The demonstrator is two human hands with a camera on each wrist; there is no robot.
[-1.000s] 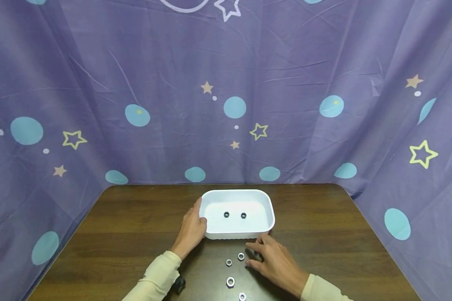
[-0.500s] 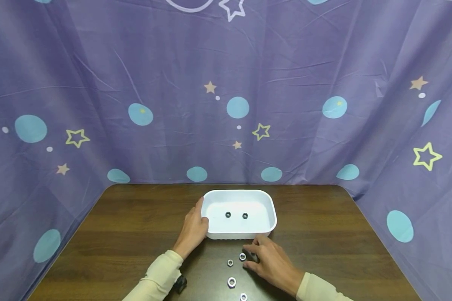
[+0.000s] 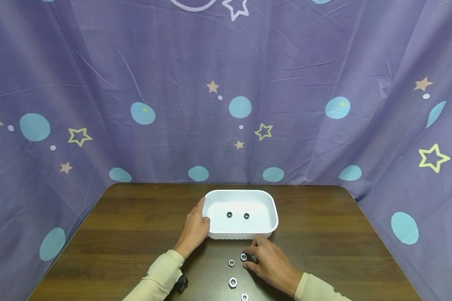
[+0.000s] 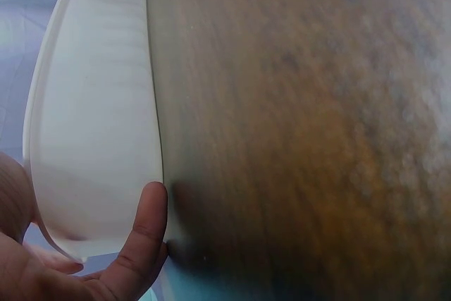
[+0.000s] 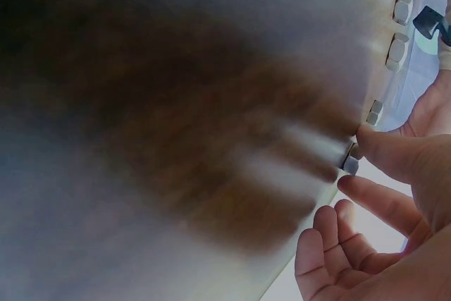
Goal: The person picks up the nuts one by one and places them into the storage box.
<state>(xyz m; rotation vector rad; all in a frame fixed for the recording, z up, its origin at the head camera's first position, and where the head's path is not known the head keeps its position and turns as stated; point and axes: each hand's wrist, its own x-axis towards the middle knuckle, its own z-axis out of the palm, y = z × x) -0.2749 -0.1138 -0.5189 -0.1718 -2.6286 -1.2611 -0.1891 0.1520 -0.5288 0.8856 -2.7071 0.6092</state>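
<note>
A white rectangular tray (image 3: 245, 236) stands on the table with two dark nuts, a left nut (image 3: 229, 214) and a right nut (image 3: 246, 216), on its floor. My left hand (image 3: 194, 229) grips the tray's left end, thumb over the rim and a finger (image 4: 149, 213) along the outer wall, its tip low by the table. Just in front of the tray, my right hand (image 3: 272, 260) has thumb and index finger at opposite sides of a small silver nut (image 5: 350, 163), pinching it at the tabletop. The other right fingers are bent loosely.
Three more silver nuts lie on the brown table (image 3: 135, 234): a small nut (image 3: 231, 263), a larger nut (image 3: 232, 282) and a nut (image 3: 245, 297) near the bottom edge of the head view. Behind the table hangs a purple curtain (image 3: 173, 125) with stars and dots.
My right thumb and index finger have come in from the right and closed around the nearest silver nut. The left hand stays on the tray; the head view has shifted slightly.
</note>
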